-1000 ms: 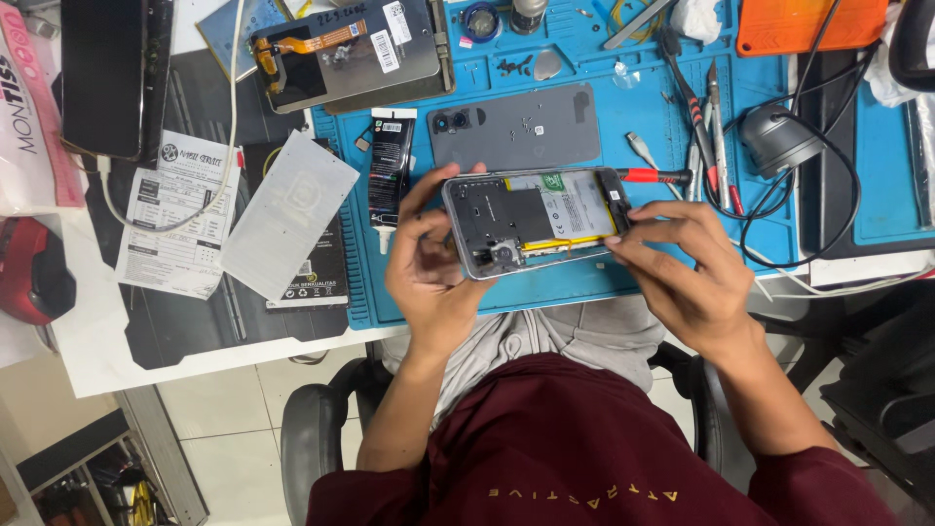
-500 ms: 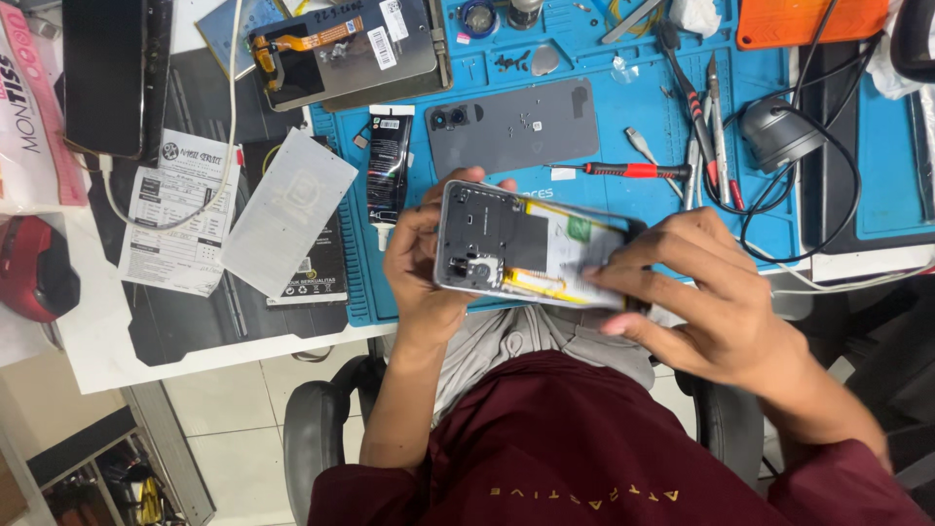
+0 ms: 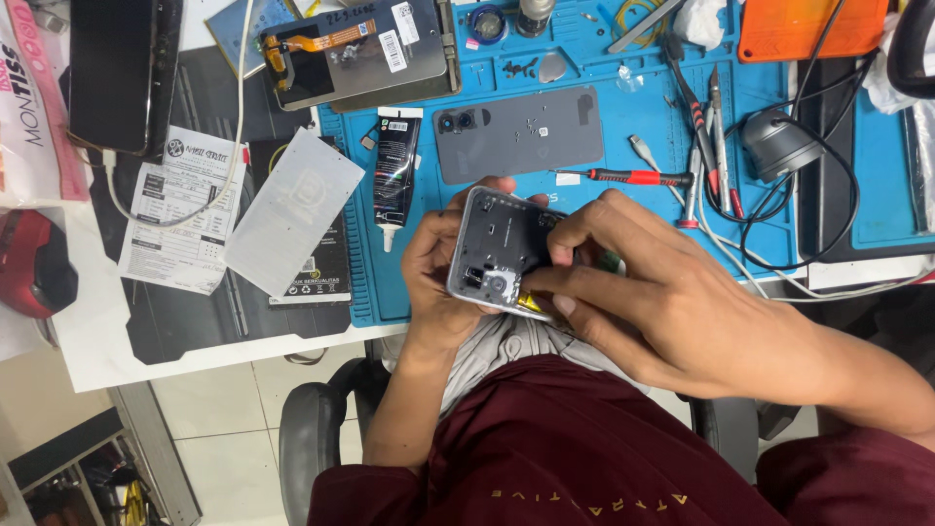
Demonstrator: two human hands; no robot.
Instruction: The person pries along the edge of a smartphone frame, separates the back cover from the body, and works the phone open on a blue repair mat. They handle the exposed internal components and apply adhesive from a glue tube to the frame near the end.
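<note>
An opened phone body (image 3: pixel 499 248) with a silver frame and exposed insides is held above the front edge of the blue work mat (image 3: pixel 604 209). My left hand (image 3: pixel 433 282) grips its left side from below. My right hand (image 3: pixel 662 292) lies over its right half, fingers pressing on the inside near the camera end. A yellow part shows under my right thumb. The phone's grey back cover (image 3: pixel 521 131) lies on the mat just beyond, with a red-handled screwdriver (image 3: pixel 623 177) to its right.
A black glue tube (image 3: pixel 394 166), a detached screen panel (image 3: pixel 355 49), tweezers and tools (image 3: pixel 711 136), a round black device with cables (image 3: pixel 779 146), an orange case (image 3: pixel 813 27), a black phone on a cable (image 3: pixel 117 73), papers (image 3: pixel 180 219) and a red object (image 3: pixel 34 263) surround the workspace.
The phone body has been drawn closer to me and tilted. My right hand has moved from its right edge to cover most of its open side.
</note>
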